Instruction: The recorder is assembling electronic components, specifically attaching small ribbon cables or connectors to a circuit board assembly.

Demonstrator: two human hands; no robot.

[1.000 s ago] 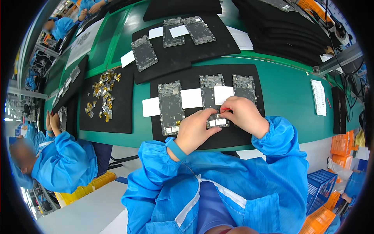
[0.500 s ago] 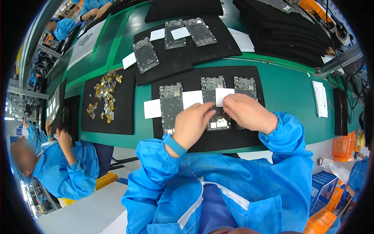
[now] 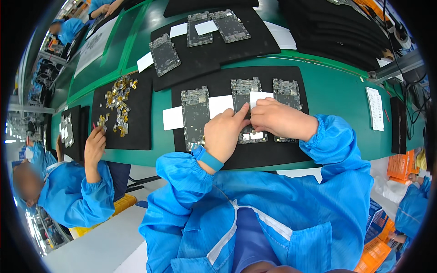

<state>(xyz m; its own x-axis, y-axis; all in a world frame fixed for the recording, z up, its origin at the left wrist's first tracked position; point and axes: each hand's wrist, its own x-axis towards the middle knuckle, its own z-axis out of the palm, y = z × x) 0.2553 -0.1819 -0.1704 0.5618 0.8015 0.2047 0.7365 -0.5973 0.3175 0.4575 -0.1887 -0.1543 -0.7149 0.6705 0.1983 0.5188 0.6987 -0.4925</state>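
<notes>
Over the middle circuit board [image 3: 246,85] both my hands come together. My left hand [image 3: 224,132] rests on that board with its index finger stretched out and pressing near the centre; nothing shows in its grip. My right hand [image 3: 278,119] is curled in a pinch beside that fingertip, and whatever it pinches is hidden by the fingers. A white card [image 3: 261,97] lies partly under the right knuckles. To the left is another circuit board [image 3: 195,119], with a white card [image 3: 173,118] on its left edge and a white card [image 3: 220,106] on its right. The right-hand circuit board [image 3: 286,87] is partly covered by my right hand.
These boards lie on a black foam mat [image 3: 268,157]. Further back, another black mat [image 3: 255,48] carries several boards and white cards. At left, small gold-and-silver parts [image 3: 122,100] are heaped beside a co-worker's hand [image 3: 94,148]. A paper sheet [image 3: 374,108] lies at right.
My left index finger has straightened onto the board, and my hands are closer together. The co-worker's hand has moved right to the small parts. The whole view has shifted slightly.
</notes>
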